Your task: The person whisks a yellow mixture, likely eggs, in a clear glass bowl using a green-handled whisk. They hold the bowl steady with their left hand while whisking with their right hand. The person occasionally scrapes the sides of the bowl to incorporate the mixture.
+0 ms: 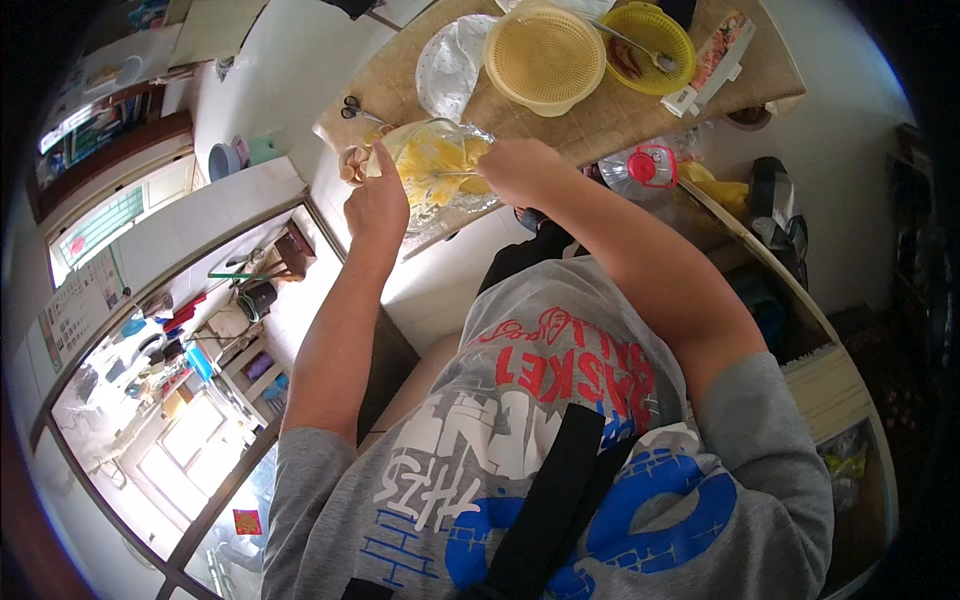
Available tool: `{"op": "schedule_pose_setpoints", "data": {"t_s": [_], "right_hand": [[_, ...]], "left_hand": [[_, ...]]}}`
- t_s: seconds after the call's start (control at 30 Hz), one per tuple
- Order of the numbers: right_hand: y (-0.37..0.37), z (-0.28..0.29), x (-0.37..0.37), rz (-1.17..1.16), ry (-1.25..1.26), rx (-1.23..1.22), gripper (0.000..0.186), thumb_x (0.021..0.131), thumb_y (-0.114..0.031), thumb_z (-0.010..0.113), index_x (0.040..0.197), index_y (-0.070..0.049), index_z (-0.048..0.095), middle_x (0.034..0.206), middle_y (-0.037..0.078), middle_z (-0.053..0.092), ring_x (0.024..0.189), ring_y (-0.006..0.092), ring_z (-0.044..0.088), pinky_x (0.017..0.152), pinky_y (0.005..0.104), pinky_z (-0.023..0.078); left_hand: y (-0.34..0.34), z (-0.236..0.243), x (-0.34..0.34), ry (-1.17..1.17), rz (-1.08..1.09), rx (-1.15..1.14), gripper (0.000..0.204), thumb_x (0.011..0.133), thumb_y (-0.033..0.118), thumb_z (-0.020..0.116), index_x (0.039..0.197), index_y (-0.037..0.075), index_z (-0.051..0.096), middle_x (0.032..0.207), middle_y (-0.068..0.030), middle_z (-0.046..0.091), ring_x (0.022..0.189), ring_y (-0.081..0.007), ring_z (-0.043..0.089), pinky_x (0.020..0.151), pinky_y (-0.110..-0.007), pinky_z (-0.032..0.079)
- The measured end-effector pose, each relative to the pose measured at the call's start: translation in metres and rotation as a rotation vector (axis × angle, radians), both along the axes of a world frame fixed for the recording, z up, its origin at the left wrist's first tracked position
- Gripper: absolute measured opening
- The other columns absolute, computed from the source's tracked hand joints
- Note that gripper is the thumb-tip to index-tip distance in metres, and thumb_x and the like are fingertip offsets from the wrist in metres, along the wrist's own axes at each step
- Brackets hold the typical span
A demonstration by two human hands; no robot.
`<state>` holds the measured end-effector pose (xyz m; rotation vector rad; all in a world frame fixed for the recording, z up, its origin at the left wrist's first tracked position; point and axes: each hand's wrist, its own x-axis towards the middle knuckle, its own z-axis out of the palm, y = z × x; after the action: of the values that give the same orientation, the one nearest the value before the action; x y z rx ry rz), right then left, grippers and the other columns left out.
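Note:
A clear glass bowl (440,170) with yellow beaten egg sits at the near edge of a wooden table (600,120). My left hand (377,195) grips the bowl's left rim. My right hand (520,170) is closed on a thin utensil (455,174) whose end dips into the yellow mix; I cannot tell whether it is a fork or chopsticks. Broken eggshells (352,165) lie just left of the bowl, touching my left hand's side.
Farther back on the table stand a pale yellow colander (545,55), a yellow basket (650,32) holding a spoon, a white plate (448,65), scissors (352,108) and a packet (720,55). A plastic bottle with a red cap (640,168) lies at the right.

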<state>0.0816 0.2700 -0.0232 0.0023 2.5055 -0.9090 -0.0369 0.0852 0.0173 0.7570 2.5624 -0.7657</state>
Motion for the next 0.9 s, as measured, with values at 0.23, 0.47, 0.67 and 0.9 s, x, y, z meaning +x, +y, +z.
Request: {"op": "schedule_pose_setpoints", "data": {"t_s": [0.23,0.47,0.67,0.9], "right_hand": [[0.010,-0.019,-0.004,-0.021,0.199,0.038,0.019,0.087,-0.012,0.061,0.099,-0.007,0.075,0.104,0.013,0.074,0.096,0.0314,0.072,0.080,0.0453,0.058],[0.023,-0.006,0.002,0.005,0.004,0.031,0.023,0.088,-0.012,0.059,0.104,-0.004,0.073,0.105,0.017,0.073,0.100,0.0323,0.071,0.082,0.0449,0.058],[0.026,-0.017,0.003,-0.035,0.076,0.052,0.023,0.088,-0.013,0.059,0.105,-0.004,0.073,0.108,0.018,0.072,0.101,0.0337,0.071,0.083,0.0446,0.058],[0.034,-0.023,0.021,-0.043,0.108,0.017,0.022,0.088,-0.013,0.060,0.103,-0.004,0.073,0.104,0.018,0.072,0.098,0.0342,0.071,0.081,0.0454,0.058]], "left_hand": [[0.006,0.004,0.005,0.005,-0.056,0.007,0.072,0.090,0.006,0.053,0.155,-0.001,0.022,0.080,-0.0204,0.071,0.073,-0.0326,0.073,0.062,-0.045,0.058],[0.002,0.004,-0.001,0.031,-0.055,0.016,0.069,0.093,0.009,0.049,0.156,0.004,0.022,0.107,-0.0290,0.067,0.079,-0.0378,0.073,0.069,-0.049,0.058],[0.002,0.003,0.000,0.037,-0.081,0.016,0.073,0.092,0.007,0.051,0.156,-0.001,0.018,0.084,-0.0211,0.073,0.074,-0.0334,0.073,0.064,-0.045,0.058],[-0.003,0.005,0.002,0.047,-0.073,0.026,0.071,0.092,0.008,0.051,0.155,-0.001,0.021,0.084,-0.0205,0.072,0.072,-0.0321,0.073,0.061,-0.044,0.057]]}}
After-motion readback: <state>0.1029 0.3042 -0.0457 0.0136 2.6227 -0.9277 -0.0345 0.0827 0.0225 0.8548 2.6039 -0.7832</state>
